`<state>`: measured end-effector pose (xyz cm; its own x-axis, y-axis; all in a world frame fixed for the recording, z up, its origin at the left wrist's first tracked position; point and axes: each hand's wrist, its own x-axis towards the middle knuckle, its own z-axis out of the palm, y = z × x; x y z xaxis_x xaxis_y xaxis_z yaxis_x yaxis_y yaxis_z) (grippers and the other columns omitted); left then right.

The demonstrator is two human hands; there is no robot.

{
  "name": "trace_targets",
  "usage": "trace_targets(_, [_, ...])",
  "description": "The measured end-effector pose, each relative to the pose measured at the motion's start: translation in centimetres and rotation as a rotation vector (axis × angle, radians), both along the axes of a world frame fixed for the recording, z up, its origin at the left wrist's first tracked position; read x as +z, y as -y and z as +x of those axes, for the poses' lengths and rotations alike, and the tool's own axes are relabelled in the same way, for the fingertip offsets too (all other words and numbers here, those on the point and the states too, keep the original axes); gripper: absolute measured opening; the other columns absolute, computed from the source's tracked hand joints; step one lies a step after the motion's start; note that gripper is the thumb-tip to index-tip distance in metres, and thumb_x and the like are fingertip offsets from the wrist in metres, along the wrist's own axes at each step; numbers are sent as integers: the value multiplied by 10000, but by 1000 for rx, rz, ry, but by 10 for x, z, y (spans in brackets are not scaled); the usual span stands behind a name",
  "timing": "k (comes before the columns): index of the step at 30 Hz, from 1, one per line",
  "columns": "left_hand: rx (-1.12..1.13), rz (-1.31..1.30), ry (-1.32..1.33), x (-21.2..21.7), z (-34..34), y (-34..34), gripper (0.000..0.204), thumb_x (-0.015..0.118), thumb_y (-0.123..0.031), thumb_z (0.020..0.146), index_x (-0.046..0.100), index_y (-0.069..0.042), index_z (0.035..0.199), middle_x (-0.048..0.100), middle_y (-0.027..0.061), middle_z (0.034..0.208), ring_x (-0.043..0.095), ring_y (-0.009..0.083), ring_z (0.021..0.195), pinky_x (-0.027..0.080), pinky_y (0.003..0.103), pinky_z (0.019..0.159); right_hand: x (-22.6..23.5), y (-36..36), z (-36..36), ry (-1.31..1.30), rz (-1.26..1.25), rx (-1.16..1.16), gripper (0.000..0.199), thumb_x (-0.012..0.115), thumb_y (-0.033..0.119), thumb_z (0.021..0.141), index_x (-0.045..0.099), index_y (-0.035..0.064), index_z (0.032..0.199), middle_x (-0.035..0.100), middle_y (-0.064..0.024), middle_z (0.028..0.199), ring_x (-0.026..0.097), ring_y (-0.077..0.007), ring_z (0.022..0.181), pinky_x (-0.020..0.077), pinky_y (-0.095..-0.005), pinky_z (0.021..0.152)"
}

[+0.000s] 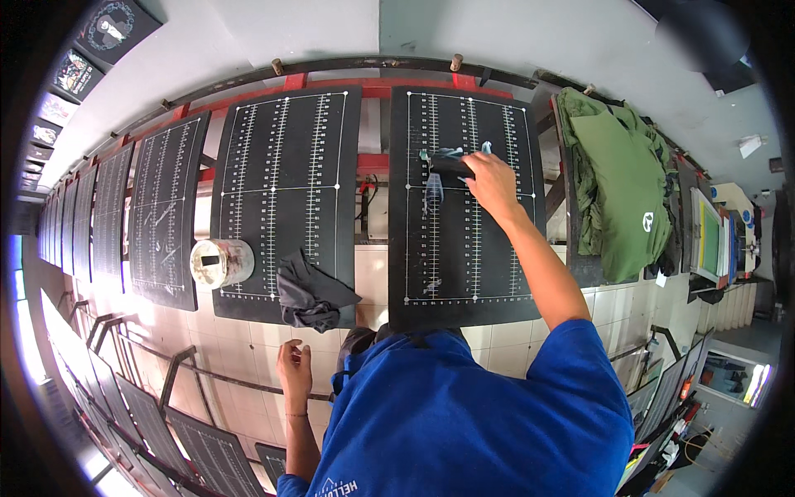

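My right hand point(494, 184) is closed around a dark, flat, scraper-like tool point(450, 168) over the black printed board point(501, 248) in front of me. Much of the tool is hidden by the fingers, so its exact kind is unclear. Pale, wet-looking smears point(434, 195) lie on the board beside it. My left hand point(295, 365) hangs low over the tiled floor, loosely curled, its thumb apart from the fingers, holding nothing. Nearest to it, a crumpled dark cloth point(310, 291) rests on the front edge of the neighbouring board point(248, 214).
A translucent tub point(235, 262) sits left of the cloth. More boards point(166, 215) run leftward in a row on a red and black frame point(373, 164). Green garments point(617, 182) are piled on the right-hand board. Behind me stands another rack of boards point(207, 443).
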<state>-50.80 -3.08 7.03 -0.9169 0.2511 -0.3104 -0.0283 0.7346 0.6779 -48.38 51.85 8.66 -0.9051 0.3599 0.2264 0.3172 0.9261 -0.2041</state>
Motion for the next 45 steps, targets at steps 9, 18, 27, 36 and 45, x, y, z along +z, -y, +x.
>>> trace_targets(9, [-24, -71, 152, -7, 62, -4, 210, 675, -136, 918, 659, 19, 1060, 647, 123, 887, 629, 205, 723, 512, 318, 645, -5, 104, 153, 153, -178, 74, 646, 749, 22, 620, 656, 120, 1252, 603, -37, 1172, 587, -265, 1065, 506, -393, 898])
trace_targets(18, [46, -5, 310, -69, 60, -30, 249, 670, -198, 937, 670, 2, 1086, 695, 110, 845, 670, 185, 707, 524, 323, 636, -29, -9, 13, -72, 50, -53, 491, 709, 18, 735, 674, 96, 1219, 624, -52, 1161, 598, -278, 1038, 521, -405, 871])
trace_targets(27, [212, 12, 615, -182, 83, 57, 336, 650, -274, 957, 642, -3, 1154, 694, 105, 902, 693, 189, 691, 539, 307, 559, -27, 2, 31, -48, -1, -76, 530, 753, 20, 709, 670, 112, 1224, 635, -52, 1197, 604, -281, 1080, 532, -390, 905])
trace_targets(36, [395, 36, 854, -248, 105, 124, 406, 619, -281, 966, 601, 52, 1197, 692, 159, 947, 690, 212, 697, 557, 326, 575, -19, 166, 206, 109, -118, -184, 643, 731, 13, 648, 659, 124, 1277, 619, -43, 1212, 589, -274, 1120, 500, -406, 939])
trace_targets(45, [345, 160, 749, -208, 66, 83, 389, 614, -307, 981, 611, -1, 1221, 695, 117, 980, 682, 177, 725, 548, 302, 603, -31, 62, -10, -58, 33, -20, 538, 733, 7, 707, 688, 140, 1227, 649, -40, 1214, 612, -275, 1089, 518, -400, 902])
